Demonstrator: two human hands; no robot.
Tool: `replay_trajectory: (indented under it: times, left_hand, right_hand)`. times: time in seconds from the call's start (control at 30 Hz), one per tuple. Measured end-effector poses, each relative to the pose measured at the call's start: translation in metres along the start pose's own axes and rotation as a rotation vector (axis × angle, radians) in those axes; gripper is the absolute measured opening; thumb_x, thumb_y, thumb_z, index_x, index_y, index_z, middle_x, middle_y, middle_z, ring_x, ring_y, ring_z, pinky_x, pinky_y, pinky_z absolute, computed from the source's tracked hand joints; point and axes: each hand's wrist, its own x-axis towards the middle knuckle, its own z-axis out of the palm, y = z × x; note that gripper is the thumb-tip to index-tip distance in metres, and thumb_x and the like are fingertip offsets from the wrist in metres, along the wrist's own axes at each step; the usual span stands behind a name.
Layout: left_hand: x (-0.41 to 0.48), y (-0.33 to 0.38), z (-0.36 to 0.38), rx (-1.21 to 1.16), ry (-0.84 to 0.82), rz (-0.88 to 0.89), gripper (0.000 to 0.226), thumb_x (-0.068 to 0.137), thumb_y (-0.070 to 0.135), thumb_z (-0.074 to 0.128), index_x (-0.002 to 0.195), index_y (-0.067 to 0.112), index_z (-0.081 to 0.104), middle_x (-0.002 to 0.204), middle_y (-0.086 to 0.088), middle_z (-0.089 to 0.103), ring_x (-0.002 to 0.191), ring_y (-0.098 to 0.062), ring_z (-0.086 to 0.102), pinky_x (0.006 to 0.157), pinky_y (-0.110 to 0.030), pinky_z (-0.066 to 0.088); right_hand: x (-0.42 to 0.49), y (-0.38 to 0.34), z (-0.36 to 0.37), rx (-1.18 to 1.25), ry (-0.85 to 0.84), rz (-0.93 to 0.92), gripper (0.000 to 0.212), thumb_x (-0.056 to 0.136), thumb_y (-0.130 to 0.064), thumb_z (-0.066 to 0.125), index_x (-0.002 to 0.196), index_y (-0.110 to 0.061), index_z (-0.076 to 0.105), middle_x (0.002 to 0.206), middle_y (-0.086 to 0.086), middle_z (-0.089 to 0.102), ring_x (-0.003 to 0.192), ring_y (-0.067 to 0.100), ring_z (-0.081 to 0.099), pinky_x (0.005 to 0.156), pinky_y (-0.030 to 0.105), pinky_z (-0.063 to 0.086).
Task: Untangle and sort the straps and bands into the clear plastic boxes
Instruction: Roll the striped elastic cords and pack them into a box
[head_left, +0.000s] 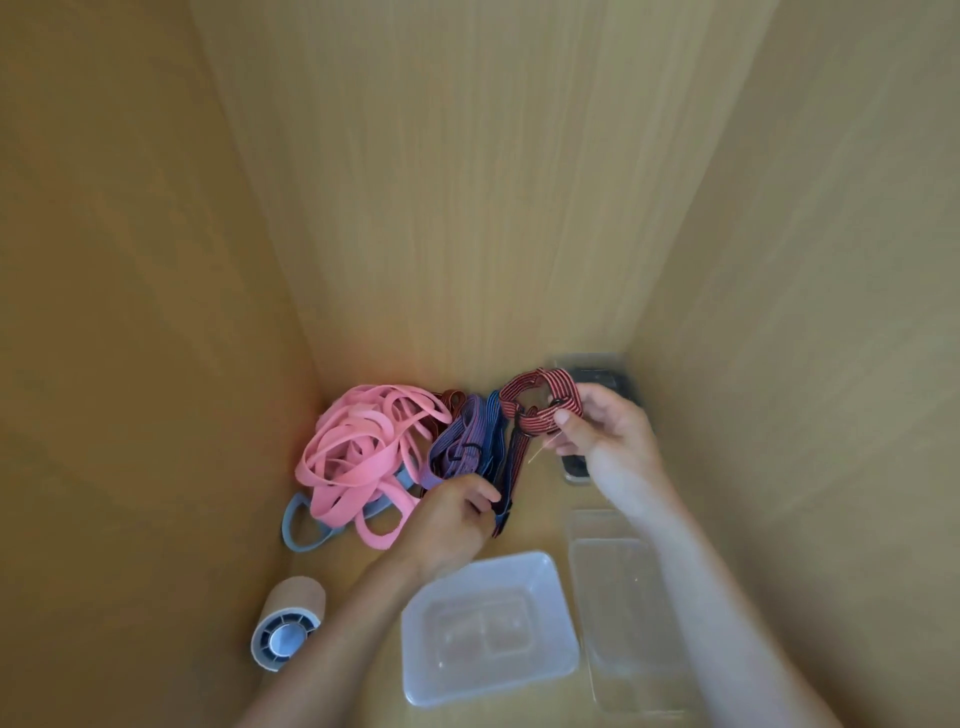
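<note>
1. Right hand (597, 431): thumb and fingers curled, pinching the looped top of a red strap (524, 387), well right of the pink pile (363, 452).
2. Left hand (457, 514): fingers curled, gripping the strap's lower end, just right of the pile's near edge.
3. Strap: stretched between both hands, long axis running away from the person, loop end farthest.
4. Two clear boxes (558, 613) (623, 597): nearer than the pile, to its right.
</note>
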Motion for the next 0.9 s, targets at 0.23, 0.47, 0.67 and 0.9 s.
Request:
replay_trajectory:
  times: [0.23, 0.47, 0.67, 0.9]
  left_hand:
    - [0.024, 0.008, 0.007, -0.114, -0.010, -0.065, 0.021, 0.091, 0.005, 0.060, 0.101, 0.023, 0.064, 0.095, 0.004, 0.065, 0.083, -0.016, 0.061, 0.081, -0.027, 0.052]
    - [0.052, 0.031, 0.008, -0.094, -0.009, -0.030, 0.066, 0.088, 0.018, 0.076, 0.144, 0.016, 0.042, 0.132, -0.002, 0.048, 0.102, -0.019, 0.054, 0.088, -0.026, 0.045]
    - [0.079, 0.056, 0.007, -0.127, -0.164, 0.076, 0.042, 0.082, 0.012, 0.081, 0.121, 0.016, 0.064, 0.117, 0.005, 0.066, 0.110, -0.017, 0.059, 0.098, -0.027, 0.046]
    - [0.082, 0.041, 0.023, -0.195, -0.222, 0.053, 0.029, 0.092, -0.008, 0.063, 0.078, 0.017, 0.062, 0.076, 0.003, 0.062, 0.073, -0.012, 0.058, 0.074, -0.027, 0.052]
  right_hand:
    - [0.003, -0.052, -0.024, 0.163, -0.083, -0.099, 0.021, 0.101, 0.002, 0.049, 0.113, -0.004, 0.065, 0.089, 0.011, 0.068, 0.067, 0.017, 0.061, 0.064, 0.027, 0.052]
    - [0.020, -0.092, -0.031, 0.427, -0.178, -0.171, 0.024, 0.095, -0.005, 0.050, 0.109, -0.010, 0.069, 0.089, 0.001, 0.068, 0.066, 0.012, 0.049, 0.056, 0.023, 0.040]
    - [0.034, -0.123, -0.037, 0.622, -0.205, -0.201, 0.024, 0.089, -0.010, 0.053, 0.101, -0.008, 0.073, 0.091, 0.008, 0.062, 0.067, 0.015, 0.043, 0.054, 0.023, 0.031]
    - [0.040, -0.174, -0.061, 0.691, -0.284, -0.367, 0.025, 0.097, -0.011, 0.041, 0.106, -0.001, 0.062, 0.078, 0.010, 0.054, 0.056, 0.011, 0.040, 0.058, 0.025, 0.035]
